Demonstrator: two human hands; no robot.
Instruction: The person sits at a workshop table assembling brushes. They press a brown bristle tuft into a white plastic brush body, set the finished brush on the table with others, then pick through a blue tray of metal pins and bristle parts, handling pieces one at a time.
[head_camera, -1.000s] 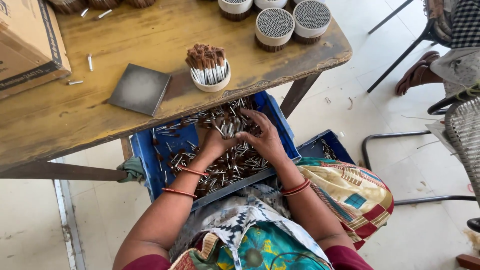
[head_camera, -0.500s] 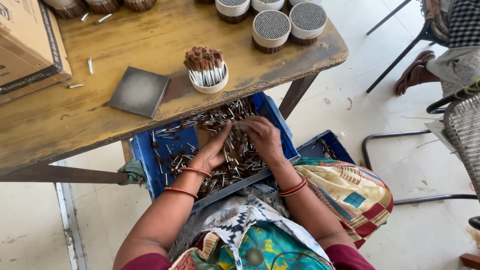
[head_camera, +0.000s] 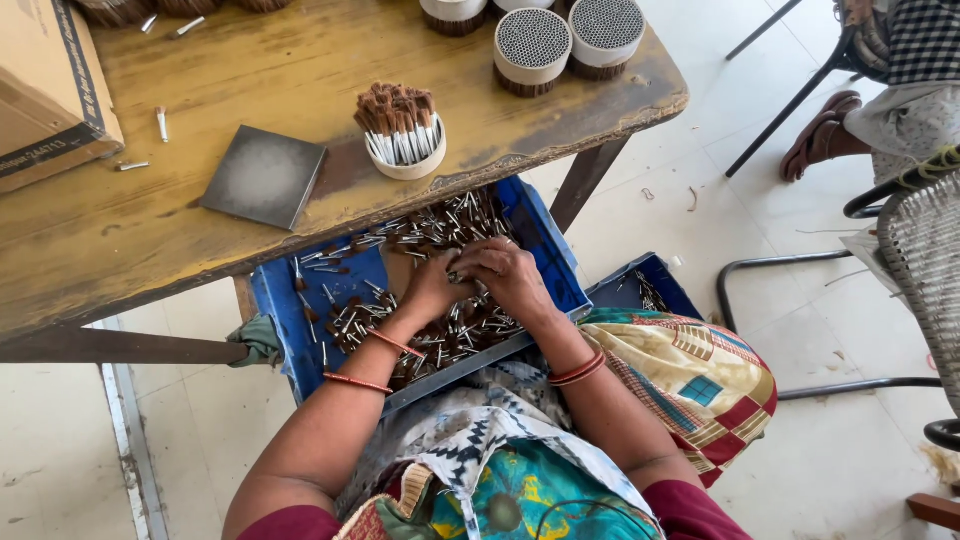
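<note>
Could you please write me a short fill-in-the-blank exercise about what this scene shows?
1. Both hands, left hand and right hand, rest in a tray coloured ____.
2. The small brushes on the wooden table stand upright in a round white ____.
3. The flat dark grey square plate lies to the ____ of the brushes.
4. Each wrist wears red ____.

Missing words: blue; cup; left; bangles

Our left hand (head_camera: 432, 288) and right hand (head_camera: 508, 276) meet over small brush pieces (head_camera: 462, 325) heaped in a blue tray (head_camera: 285, 305) beneath the wooden table (head_camera: 300, 90).
</note>
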